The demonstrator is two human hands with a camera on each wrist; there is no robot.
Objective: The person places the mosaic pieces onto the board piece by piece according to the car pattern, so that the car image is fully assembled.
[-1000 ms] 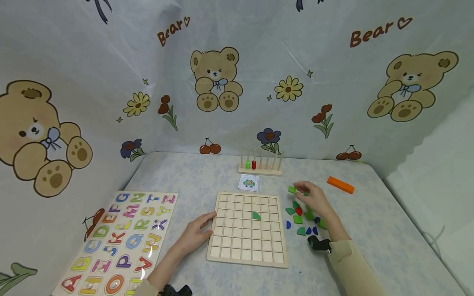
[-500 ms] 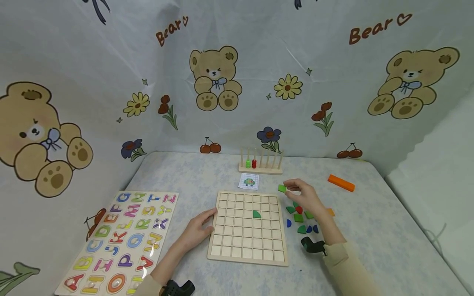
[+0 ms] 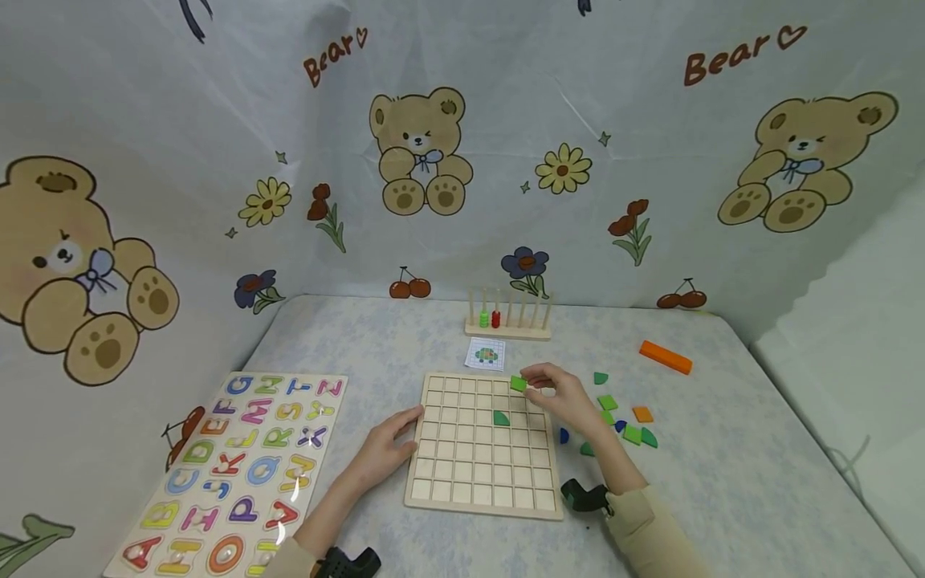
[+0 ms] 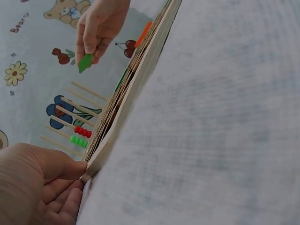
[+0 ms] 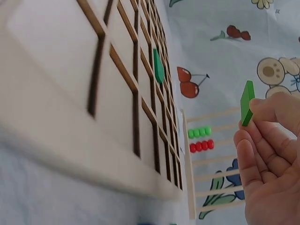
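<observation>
My right hand (image 3: pixel 564 400) pinches a green square tile (image 3: pixel 518 384) between thumb and fingertips, over the top right of the wooden grid board (image 3: pixel 482 514). The tile (image 5: pixel 247 104) stands nearly on edge in the right wrist view, above the board's surface. One green quarter-circle tile (image 3: pixel 501 418) sits in a cell in the board's upper middle. My left hand (image 3: pixel 383 449) holds the board's left edge, thumb and fingertips right at the rim (image 4: pixel 101 161). To the right of the board lie several loose tiles, among them a green square (image 3: pixel 632 434) and an orange square (image 3: pixel 642 414).
Behind the board lies a small pattern card (image 3: pixel 485 354), and a peg abacus (image 3: pixel 507 331) with green and red beads stands farther back. An orange bar (image 3: pixel 665 358) lies at the back right. A letter puzzle board (image 3: pixel 246 474) covers the left side.
My right hand has carried the green square tile leftward from the loose tiles to above the board's top right. The left hand stays at the board's edge.
</observation>
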